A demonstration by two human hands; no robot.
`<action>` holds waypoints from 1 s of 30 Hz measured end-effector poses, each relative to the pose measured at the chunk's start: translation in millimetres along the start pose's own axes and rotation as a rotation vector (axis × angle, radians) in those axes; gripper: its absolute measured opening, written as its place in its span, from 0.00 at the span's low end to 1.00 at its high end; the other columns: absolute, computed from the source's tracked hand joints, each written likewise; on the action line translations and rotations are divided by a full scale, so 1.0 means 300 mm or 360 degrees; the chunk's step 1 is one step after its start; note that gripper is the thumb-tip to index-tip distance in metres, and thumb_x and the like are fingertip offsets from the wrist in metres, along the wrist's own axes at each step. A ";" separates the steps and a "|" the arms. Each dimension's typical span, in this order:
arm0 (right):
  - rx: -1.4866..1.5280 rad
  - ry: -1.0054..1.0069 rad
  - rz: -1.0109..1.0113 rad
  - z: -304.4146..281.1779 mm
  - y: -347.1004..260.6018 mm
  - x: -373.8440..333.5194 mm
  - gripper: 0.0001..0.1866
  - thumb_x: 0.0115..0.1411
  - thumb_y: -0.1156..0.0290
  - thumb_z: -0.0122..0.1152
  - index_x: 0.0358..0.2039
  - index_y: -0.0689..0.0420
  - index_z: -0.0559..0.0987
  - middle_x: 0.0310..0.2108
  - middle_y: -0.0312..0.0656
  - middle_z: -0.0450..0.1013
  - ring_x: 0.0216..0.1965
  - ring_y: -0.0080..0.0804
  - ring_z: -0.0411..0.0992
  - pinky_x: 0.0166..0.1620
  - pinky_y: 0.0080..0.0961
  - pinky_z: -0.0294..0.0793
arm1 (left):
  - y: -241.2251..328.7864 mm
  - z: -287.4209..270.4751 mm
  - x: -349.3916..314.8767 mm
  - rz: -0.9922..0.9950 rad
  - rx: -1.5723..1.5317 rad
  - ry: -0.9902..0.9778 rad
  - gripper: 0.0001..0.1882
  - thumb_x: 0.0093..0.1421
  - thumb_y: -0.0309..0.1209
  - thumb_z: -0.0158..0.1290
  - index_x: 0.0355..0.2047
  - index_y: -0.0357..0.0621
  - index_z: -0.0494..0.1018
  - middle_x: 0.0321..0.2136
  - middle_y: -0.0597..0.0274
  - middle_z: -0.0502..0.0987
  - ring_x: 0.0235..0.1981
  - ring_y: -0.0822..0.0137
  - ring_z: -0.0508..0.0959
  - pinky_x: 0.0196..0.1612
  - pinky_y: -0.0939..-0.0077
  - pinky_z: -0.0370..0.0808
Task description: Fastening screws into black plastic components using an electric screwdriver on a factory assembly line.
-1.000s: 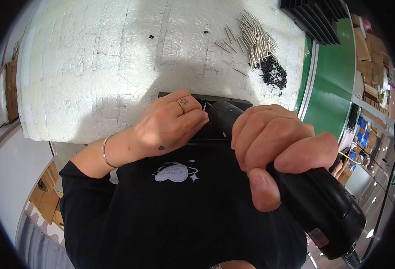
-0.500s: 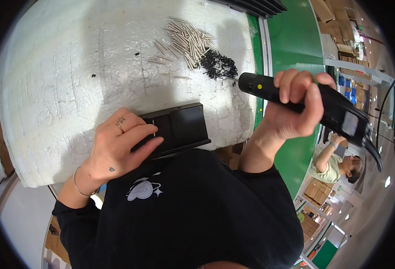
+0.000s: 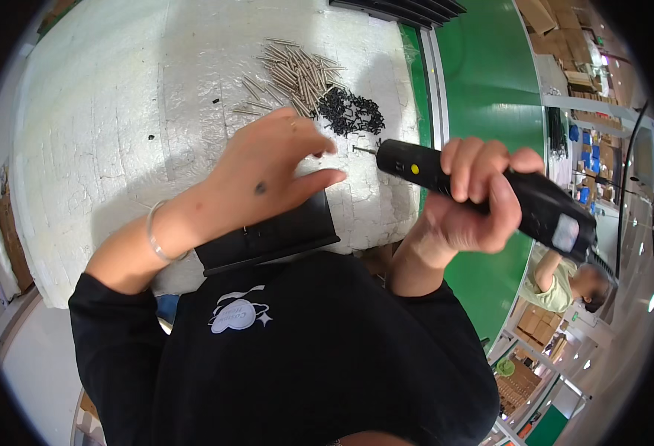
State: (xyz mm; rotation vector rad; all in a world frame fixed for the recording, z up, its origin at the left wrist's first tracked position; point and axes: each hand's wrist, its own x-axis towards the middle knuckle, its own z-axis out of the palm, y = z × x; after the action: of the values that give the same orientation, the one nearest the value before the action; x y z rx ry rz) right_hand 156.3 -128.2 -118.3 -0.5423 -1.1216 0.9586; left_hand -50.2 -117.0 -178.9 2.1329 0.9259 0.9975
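My right hand grips a black electric screwdriver with a yellow dot. Its thin bit points left, above the white padded surface. My left hand is raised over a black rectangular metal part and hides much of its far side. The thumb and fingers of that hand are apart, and I see nothing between them. Just past the left fingertips lie a heap of small black screws and a pile of silver metal pins, some of them loose at its left.
Two single black bits lie on the white padded work surface. At the far edge are black slatted parts. A green surface runs along the right. Beyond it, a co-worker in a light top is near cardboard boxes.
My left hand has lifted off the black part and moved right and away from me, toward the screws. The screwdriver has shifted slightly left and nearer to me.
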 end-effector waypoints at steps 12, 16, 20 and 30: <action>0.0324 -0.0300 -0.0129 0.002 -0.120 -0.021 0.17 0.55 0.74 0.55 0.46 0.53 0.66 0.18 0.32 0.65 0.17 0.24 0.64 0.28 0.26 0.66 | 0.011 0.033 0.023 0.0022 -0.0263 -0.0020 0.07 0.50 0.24 0.64 0.30 0.43 0.80 0.26 0.65 0.80 0.26 0.66 0.74 0.29 0.75 0.71; 0.0286 -0.0370 -0.0089 0.012 -0.120 -0.016 0.17 0.56 0.74 0.55 0.45 0.52 0.64 0.17 0.32 0.65 0.17 0.24 0.65 0.28 0.26 0.67 | 0.028 0.017 0.014 -0.0007 -0.0235 -0.0037 0.07 0.49 0.23 0.64 0.30 0.43 0.79 0.25 0.65 0.80 0.26 0.65 0.74 0.29 0.75 0.70; 0.0260 -0.0385 -0.0087 0.033 -0.116 -0.017 0.18 0.56 0.74 0.56 0.45 0.51 0.64 0.17 0.31 0.65 0.17 0.24 0.65 0.27 0.25 0.67 | 0.036 0.006 0.005 -0.0040 -0.0216 -0.0062 0.07 0.49 0.23 0.63 0.30 0.43 0.79 0.25 0.66 0.80 0.27 0.65 0.74 0.29 0.75 0.71; 0.0101 -0.0799 0.0039 0.048 -0.111 -0.019 0.17 0.51 0.78 0.60 0.39 0.51 0.64 0.16 0.31 0.67 0.15 0.22 0.67 0.20 0.20 0.69 | 0.053 -0.018 -0.050 -0.0053 0.0093 -0.0316 0.16 0.47 0.24 0.63 0.39 0.48 0.78 0.32 0.66 0.78 0.36 0.63 0.76 0.37 0.70 0.76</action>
State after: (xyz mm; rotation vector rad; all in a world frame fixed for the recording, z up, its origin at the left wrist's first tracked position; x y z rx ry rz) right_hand 154.3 -151.3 -89.8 -0.2665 -1.5256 1.1842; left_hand -56.3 -136.8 -169.9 2.2108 0.8991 0.7351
